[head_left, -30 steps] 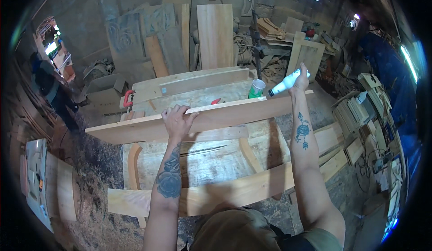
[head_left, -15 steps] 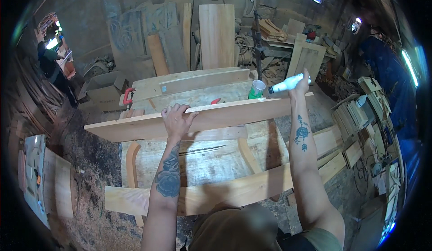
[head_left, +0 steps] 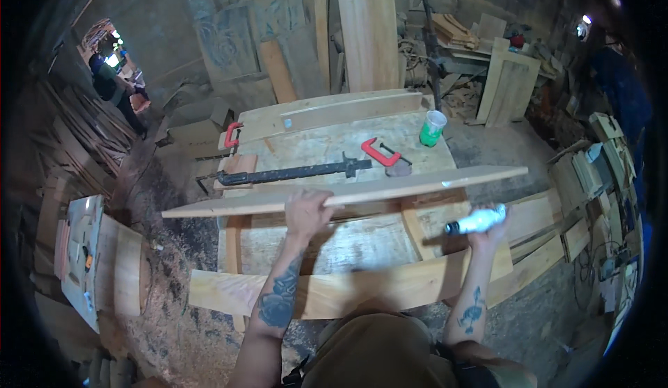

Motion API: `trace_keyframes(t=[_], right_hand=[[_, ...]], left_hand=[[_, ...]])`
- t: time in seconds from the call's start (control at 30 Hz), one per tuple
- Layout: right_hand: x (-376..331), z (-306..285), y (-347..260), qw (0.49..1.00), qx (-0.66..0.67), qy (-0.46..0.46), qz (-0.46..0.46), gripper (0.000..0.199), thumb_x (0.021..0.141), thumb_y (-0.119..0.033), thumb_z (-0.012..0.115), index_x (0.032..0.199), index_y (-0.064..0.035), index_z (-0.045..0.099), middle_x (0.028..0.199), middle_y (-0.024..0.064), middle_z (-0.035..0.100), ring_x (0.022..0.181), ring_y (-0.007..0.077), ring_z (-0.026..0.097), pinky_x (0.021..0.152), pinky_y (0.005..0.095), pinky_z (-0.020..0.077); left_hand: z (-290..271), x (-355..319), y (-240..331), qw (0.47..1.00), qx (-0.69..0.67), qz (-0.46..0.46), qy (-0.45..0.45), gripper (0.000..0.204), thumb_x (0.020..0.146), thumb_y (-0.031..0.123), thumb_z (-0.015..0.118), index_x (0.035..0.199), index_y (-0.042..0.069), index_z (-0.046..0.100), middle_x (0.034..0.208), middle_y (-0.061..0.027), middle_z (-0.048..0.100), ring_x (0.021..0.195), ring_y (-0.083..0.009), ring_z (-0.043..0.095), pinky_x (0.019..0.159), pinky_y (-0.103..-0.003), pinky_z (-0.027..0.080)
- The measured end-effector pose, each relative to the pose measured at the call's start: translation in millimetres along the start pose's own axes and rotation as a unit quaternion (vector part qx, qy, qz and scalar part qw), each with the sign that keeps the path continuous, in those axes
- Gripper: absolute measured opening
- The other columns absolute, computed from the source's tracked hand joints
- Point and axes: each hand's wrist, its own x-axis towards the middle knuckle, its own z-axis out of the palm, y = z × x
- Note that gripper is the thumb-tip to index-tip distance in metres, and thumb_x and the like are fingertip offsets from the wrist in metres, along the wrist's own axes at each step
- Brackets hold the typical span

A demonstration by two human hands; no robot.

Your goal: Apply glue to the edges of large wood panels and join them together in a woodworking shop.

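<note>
Head view: a long pale plank [head_left: 390, 188] is held above the workbench [head_left: 320, 144], gripped left of its middle by the left hand [head_left: 306, 211]. A dark-capped white bottle [head_left: 480, 220] is grasped in the right hand [head_left: 490, 233], on the near side of the plank's right part. Only a small whitish patch can be made out on the plank near that end; the rest looks bare, and neither the red C-clamp [head_left: 374, 155] nor the black bar clamp [head_left: 292, 173] lying behind is fastened to it. Compared with half a second ago, the bottle has been lowered, the plank has been tilted so that its broad face is less seen, and both clamps, largely hidden then, are exposed.
</note>
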Motion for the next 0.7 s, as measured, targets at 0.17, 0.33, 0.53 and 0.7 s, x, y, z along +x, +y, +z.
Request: trace_keyframes(t=[0.17,0.33,0.53,0.7], right_hand=[[-50.2,-47.9,-43.8,0.998,-0.013,0.037,-0.046,0.047,0.098,-0.054,0.055,0.087,-0.0093,0.057,0.074,0.0062,0.061,0.070,0.0221,0.062,0.065,0.0381,0.0569],[-64.2,-55.6,-44.8,0.991,0.010,0.105,-0.089,0.047,0.098,-0.055,0.055,0.091,-0.0084,0.057,0.075,0.0064,0.062,0.070,0.0230,0.063,0.069,0.0401,0.0574],[-83.5,-46.1,-38.6,0.986,0.026,0.141,-0.081,0.038,0.098,-0.052,0.057,0.099,-0.0137,0.054,0.077,0.0042,0.061,0.069,0.0227,0.063,0.070,0.0436,0.0568],[-85.0,-57.1,-20.3,0.991,0.019,0.130,-0.029,0.039,0.099,-0.051,0.056,0.094,-0.0125,0.054,0.072,0.0039,0.060,0.065,0.0221,0.062,0.067,0.0427,0.0570]], left_hand=[[29.7,-63.4,-9.9,0.979,0.030,0.139,-0.149,0.034,0.075,0.037,0.078,0.104,0.019,0.075,0.109,-0.0021,0.073,0.094,-0.0233,0.066,0.080,-0.041,0.052],[85.6,-127.9,-21.8,0.960,0.033,0.232,-0.151,0.039,0.075,0.022,0.074,0.114,0.019,0.072,0.117,0.0017,0.072,0.096,-0.0225,0.065,0.085,-0.042,0.053],[90.7,-123.3,-28.0,0.967,0.017,0.206,-0.151,0.047,0.074,0.016,0.072,0.121,0.018,0.070,0.125,0.0021,0.070,0.101,-0.0209,0.064,0.081,-0.038,0.057],[88.6,-130.2,-29.7,0.966,-0.005,0.198,-0.167,0.046,0.075,0.015,0.070,0.121,0.016,0.068,0.127,0.0007,0.068,0.101,-0.0228,0.064,0.082,-0.039,0.056]])
